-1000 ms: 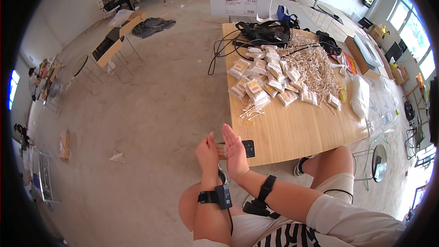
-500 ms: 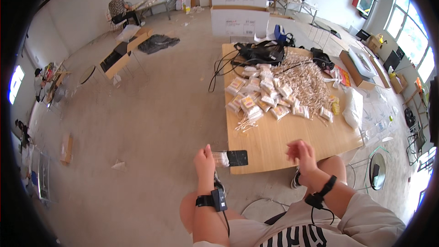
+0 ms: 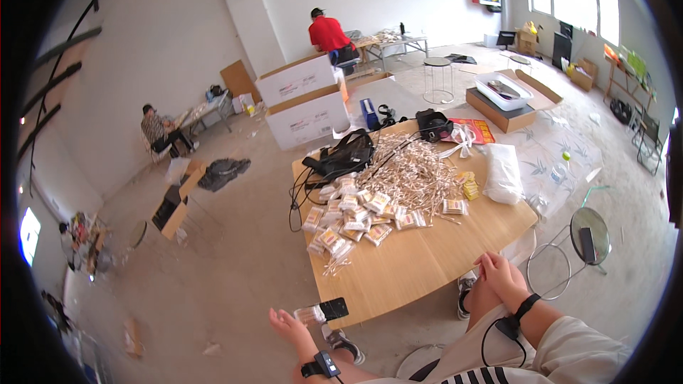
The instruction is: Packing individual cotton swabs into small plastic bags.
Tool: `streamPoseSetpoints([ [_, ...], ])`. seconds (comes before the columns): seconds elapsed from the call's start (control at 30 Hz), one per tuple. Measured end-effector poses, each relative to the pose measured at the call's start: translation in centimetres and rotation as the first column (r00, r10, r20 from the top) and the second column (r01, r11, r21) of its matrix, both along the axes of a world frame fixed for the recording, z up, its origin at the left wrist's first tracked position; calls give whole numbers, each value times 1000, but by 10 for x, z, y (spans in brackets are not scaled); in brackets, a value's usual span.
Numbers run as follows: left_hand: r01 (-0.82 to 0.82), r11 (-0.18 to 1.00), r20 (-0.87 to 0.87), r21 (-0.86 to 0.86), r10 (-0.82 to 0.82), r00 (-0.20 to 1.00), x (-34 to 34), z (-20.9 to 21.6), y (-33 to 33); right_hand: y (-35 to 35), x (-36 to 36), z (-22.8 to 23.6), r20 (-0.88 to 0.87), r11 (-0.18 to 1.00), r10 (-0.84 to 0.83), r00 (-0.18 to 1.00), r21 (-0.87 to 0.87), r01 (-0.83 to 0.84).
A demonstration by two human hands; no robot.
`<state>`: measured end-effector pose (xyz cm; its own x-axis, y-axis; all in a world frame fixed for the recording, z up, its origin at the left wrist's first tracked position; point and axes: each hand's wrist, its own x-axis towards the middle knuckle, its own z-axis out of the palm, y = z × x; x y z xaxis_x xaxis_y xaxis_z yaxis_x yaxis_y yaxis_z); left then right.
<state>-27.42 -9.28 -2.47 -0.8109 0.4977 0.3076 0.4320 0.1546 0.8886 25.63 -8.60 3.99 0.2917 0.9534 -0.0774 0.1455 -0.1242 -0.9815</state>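
Note:
My left hand (image 3: 286, 323) is beside the near left corner of the wooden table (image 3: 398, 277), its fingers spread and holding nothing. Right next to it, a clear packet of cotton swabs (image 3: 309, 315) juts past the corner; whether a finger touches it I cannot tell. Against the packet lies a black phone (image 3: 334, 308). Over my knee by the front edge, my right hand (image 3: 500, 275) is open, with loosely bent fingers and no object visible in it. Farther back are a heap of small swab packets (image 3: 356, 215) and a large pile of loose swabs (image 3: 413, 171).
Black straps with cables (image 3: 341, 156) lie at the table's back left. A white plastic bundle (image 3: 503, 174) sits at its right side. Beyond stand white cartons (image 3: 307, 117). A round stool (image 3: 589, 236) is at my right. A person in red (image 3: 331, 34) works at a far table.
The view has swung right and tilted up. My left hand's fingers have spread beside the packet. My right hand has come down from above the table edge to my knee.

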Motion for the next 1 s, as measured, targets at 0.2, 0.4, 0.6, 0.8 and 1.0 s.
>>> streamPoseSetpoints([
  [0.2, 172, 982, -172, -81, -184, 968, 70, 62, 22, -10, 12, 6, 146, 995, 81, 986, -65, -73],
  [0.4, 651, 732, -115, -203, -678, 726, 140, 108, 88, -2, 15, 6, -19, 986, 148, 989, -68, -149],
  [0.6, 766, 399, -348, -504, -906, 242, 249, 164, 165, 6, 19, 6, -281, 954, 257, 925, -81, -289],
  [0.8, 560, 453, -409, -693, -888, 211, 298, 109, 261, 9, 27, 6, -538, 945, 241, 808, -59, -321],
  [1.0, 285, 656, -646, -699, -750, 140, 326, 82, 323, 9, 50, 11, -634, 959, 168, 754, -70, -273],
])
